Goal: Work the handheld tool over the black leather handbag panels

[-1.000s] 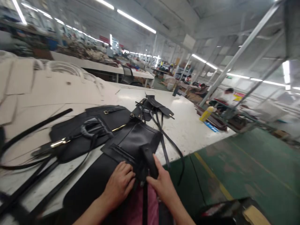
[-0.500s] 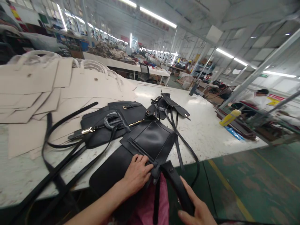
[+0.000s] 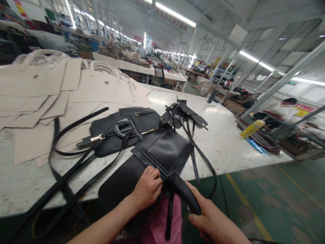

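Both hands are on the job at the near table edge. Left hand [image 3: 148, 186] lies on the black bag [image 3: 134, 171], fingers curled down against it; can't tell if they pinch the material or just press. Right hand [image 3: 208, 211] is wrapped around a curved black piece [image 3: 185, 194], thumb on the near side. The piece's far end meets the bag just right of the left knuckles.

The bag lies flat directly under the left hand, stitched flap [image 3: 169, 149] ahead of the grip, near end hanging over the table [image 3: 225, 135] edge. Narrow strap [image 3: 169, 217] dangles between the two hands, in front of pink cloth [image 3: 157, 220].

Ahead-left of the left hand: second bag [image 3: 149, 118], with buckle, metal clasp and a wrapped handle. Its neighbour, a third bag [image 3: 191, 114], sits straight ahead beyond the flap, its straps trailing off the edge ahead of the right hand. More straps [image 3: 87, 183] run left of the left wrist.

Farther out left: beige panels [image 3: 88, 88], stacked. Far right of the grip: yellow bottle [image 3: 252, 128], blue packet [image 3: 256, 145] just beside it, dark strips [image 3: 270, 144] next to both. Past those, a person [image 3: 284, 110] in white.
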A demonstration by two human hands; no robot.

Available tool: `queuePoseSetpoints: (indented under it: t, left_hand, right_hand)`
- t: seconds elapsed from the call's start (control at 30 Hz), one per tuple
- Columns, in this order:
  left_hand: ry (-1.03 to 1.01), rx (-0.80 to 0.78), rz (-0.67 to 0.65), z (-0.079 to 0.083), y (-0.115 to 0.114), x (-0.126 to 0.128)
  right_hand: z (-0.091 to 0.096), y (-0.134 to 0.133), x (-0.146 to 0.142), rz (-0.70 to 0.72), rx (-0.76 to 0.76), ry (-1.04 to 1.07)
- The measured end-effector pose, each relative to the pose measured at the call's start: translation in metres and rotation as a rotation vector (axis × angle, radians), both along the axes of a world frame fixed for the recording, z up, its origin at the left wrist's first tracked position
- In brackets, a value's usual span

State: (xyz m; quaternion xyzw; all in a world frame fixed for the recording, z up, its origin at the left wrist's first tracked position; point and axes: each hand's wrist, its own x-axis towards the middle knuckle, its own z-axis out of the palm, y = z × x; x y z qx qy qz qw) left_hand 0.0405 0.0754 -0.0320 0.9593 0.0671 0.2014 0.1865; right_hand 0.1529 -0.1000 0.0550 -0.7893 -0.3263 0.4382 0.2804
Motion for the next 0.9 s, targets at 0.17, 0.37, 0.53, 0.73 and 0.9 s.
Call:
queuePoseSetpoints:
  t: [0.17, 0.37, 0.53, 0.73, 0.9]
  left_hand:
    - [-0.006, 0.005, 0.023, -0.001, 0.0, 0.0]
    - [0.018, 0.0, 0.01, 0.0, 0.0, 0.0]
    - [0.031, -0.009, 0.023, -0.003, 0.0, 0.0]
    - [0.003, -0.066, 0.065, -0.003, 0.0, -0.003]
    - [0.0, -0.069, 0.082, -0.002, -0.001, -0.003]
  right_hand:
    - [-0.008, 0.013, 0.002, -0.017, 0.094, -0.047]
    - [-0.008, -0.032, 0.018, 0.113, 0.015, 0.096]
    - [-0.011, -0.029, 0.01, 0.151, 0.057, 0.016]
    - [-0.024, -0.024, 0.012, -0.142, 0.187, -0.094]
    - [-0.029, -0.055, 0.025, -0.099, 0.093, -0.114]
